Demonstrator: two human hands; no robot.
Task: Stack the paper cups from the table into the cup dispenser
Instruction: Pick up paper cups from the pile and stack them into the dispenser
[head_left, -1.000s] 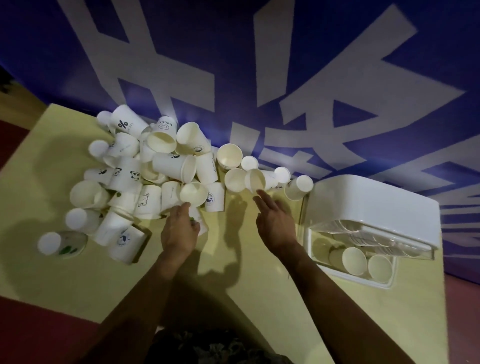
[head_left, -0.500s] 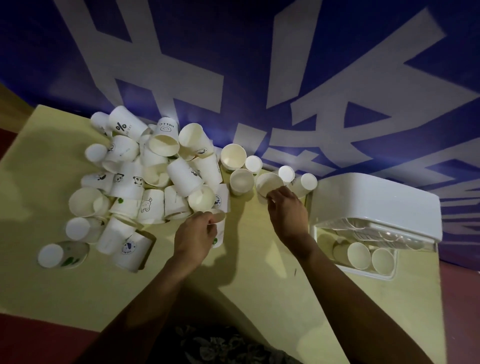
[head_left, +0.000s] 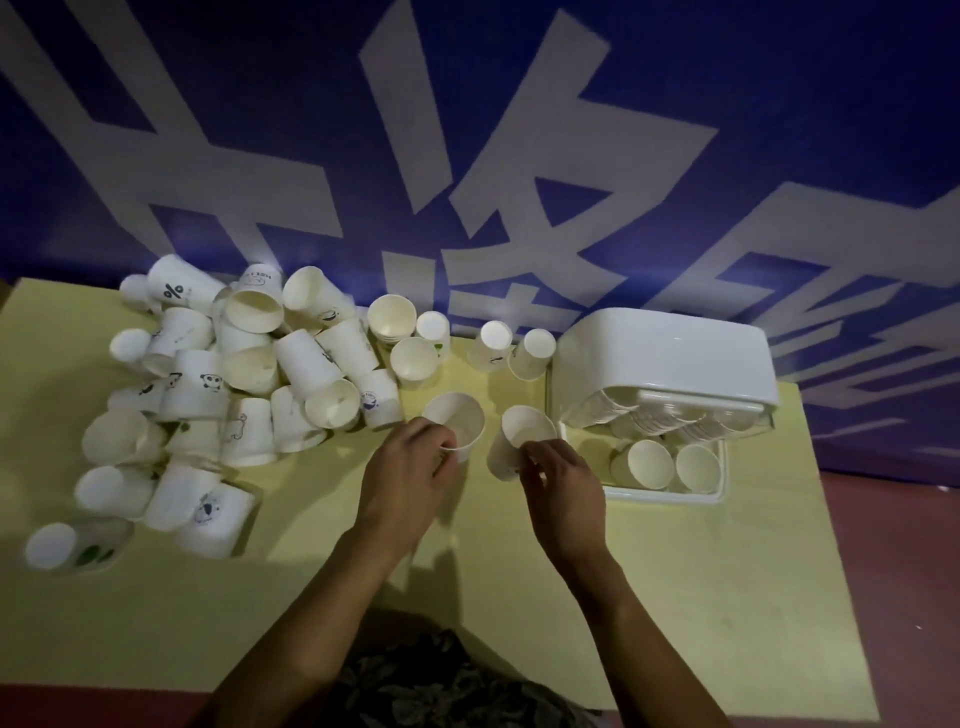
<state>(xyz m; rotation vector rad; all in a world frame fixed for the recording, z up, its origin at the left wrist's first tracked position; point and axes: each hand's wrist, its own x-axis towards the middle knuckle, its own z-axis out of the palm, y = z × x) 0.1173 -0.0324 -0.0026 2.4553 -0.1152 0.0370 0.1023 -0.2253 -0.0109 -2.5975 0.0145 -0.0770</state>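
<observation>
The left hand (head_left: 410, 470) has its fingers curled round the lower wall of a paper cup (head_left: 457, 423), mouth tilted up and away from the person; the cup's inside looks bare. Just beside it, the right hand (head_left: 563, 486) pinches the near rim of a second cup (head_left: 522, 436), which also opens upward and shows nothing inside. The two held cups sit close together without touching, both above the pale yellow table (head_left: 701, 597).

Directly to the right of the right hand stands the white cup dispenser (head_left: 662, 358), its solid lid on top and a clear front panel below. Behind that panel, stacked cup rims (head_left: 654, 418) crowd together in rows; how many rows I cannot tell. In the dispenser's open lower tray, nearest the right hand's knuckles, two cups (head_left: 672, 465) lie with their mouths facing the person, both hollow, with a third half hidden at their left.

To the left of the left hand spreads the loose pile of cups (head_left: 228, 395), most tipped on their sides or upturned, some printed with small figures, one with a percent sign. Beyond both hands, toward the blue wall (head_left: 779, 130) with large pale characters, a few cups (head_left: 415, 340) stand upright and look unfilled, and two more (head_left: 511, 345) lean bottoms-up close to the dispenser's side
</observation>
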